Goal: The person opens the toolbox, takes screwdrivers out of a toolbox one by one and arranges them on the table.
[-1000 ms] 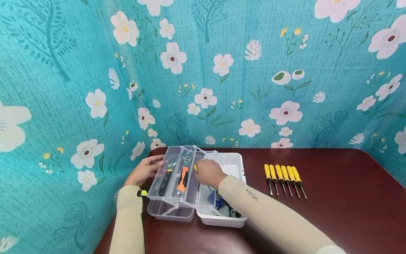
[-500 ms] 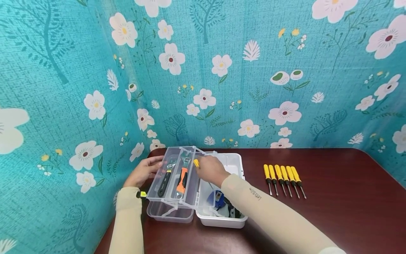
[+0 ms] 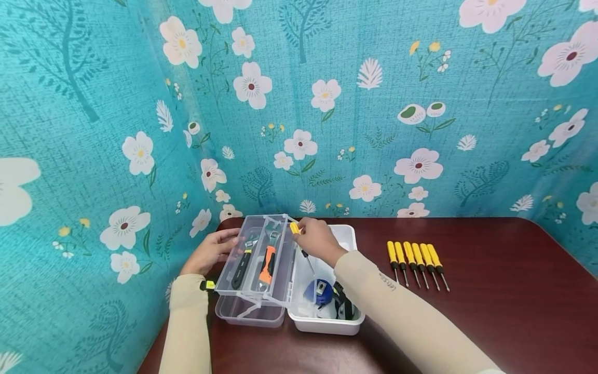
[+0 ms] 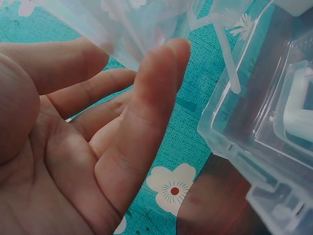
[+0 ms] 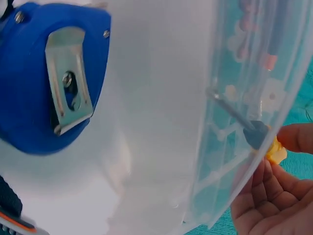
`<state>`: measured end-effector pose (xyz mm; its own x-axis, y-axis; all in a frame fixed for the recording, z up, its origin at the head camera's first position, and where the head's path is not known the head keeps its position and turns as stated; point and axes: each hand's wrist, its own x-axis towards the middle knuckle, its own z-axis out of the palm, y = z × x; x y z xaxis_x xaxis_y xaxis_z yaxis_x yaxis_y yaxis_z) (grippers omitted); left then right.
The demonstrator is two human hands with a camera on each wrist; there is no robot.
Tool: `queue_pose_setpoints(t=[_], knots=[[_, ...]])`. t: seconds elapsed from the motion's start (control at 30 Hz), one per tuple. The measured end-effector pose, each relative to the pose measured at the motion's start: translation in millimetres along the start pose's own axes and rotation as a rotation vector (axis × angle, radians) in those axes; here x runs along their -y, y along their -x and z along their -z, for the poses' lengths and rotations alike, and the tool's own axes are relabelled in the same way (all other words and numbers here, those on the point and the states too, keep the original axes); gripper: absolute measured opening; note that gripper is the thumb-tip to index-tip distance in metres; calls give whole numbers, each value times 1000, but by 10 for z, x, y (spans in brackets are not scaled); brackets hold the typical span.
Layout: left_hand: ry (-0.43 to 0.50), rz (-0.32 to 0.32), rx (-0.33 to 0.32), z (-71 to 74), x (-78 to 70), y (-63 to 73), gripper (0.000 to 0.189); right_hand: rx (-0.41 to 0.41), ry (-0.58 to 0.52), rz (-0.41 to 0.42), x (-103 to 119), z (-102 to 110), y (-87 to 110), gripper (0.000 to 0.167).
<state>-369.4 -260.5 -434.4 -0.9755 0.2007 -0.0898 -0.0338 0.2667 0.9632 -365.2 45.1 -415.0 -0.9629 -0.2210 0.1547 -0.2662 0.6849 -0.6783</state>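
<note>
My right hand (image 3: 322, 240) holds a screwdriver by its yellow handle (image 3: 295, 228) over the opened white toolbox (image 3: 327, 329). Its shaft slants down toward the box. In the right wrist view, thumb and fingers pinch the yellow handle (image 5: 277, 152) behind a clear plastic wall. My left hand (image 3: 209, 253) touches the left side of the raised clear tray (image 3: 280, 280), its fingers loosely extended; in the left wrist view fingertips (image 4: 168, 54) meet the tray's edge. A black-handled adjustable wrench (image 3: 240, 269) and an orange-handled adjustable wrench (image 3: 267, 266) lie in the tray.
A blue tape measure (image 3: 320, 292) and dark items (image 3: 344, 305) lie inside the toolbox. Below the tray, the clear lid (image 3: 261, 319) rests on the dark red table (image 3: 490, 291). Several yellow-handled screwdrivers (image 3: 419, 255) form a row at right. Flowered cloth (image 3: 299, 104) hangs behind.
My right hand has moved right, away from the tray's edge, with the screwdriver still in its grip. More of the tape measure shows. The left hand stays on the tray.
</note>
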Motion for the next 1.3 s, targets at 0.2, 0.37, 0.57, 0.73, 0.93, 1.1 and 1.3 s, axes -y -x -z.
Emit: queue_pose_setpoints(t=[0.2, 0.37, 0.57, 0.73, 0.93, 1.1, 1.3], knots=[[0, 5, 1, 0, -5, -1, 44, -4, -134, -19, -71, 36, -7, 30], [-16, 7, -6, 1, -9, 9, 44, -7, -205, -59, -91, 73, -6, 25], [-9, 12, -7, 4, -12, 20, 46, 24, -352, -109, -100, 102, -1, 21], [-2, 5, 0, 7, -23, 37, 47, 34, -400, -121, -105, 123, 1, 22], [-4, 5, 5, 2, -35, 55, 49, 32, -422, -125, -87, 188, 17, 23], [-16, 6, 2, -8, -28, 40, 48, 24, -445, -120, -89, 264, 20, 25], [-31, -1, -4, -11, -18, 22, 48, 10, -449, -117, -93, 358, 10, 26]])
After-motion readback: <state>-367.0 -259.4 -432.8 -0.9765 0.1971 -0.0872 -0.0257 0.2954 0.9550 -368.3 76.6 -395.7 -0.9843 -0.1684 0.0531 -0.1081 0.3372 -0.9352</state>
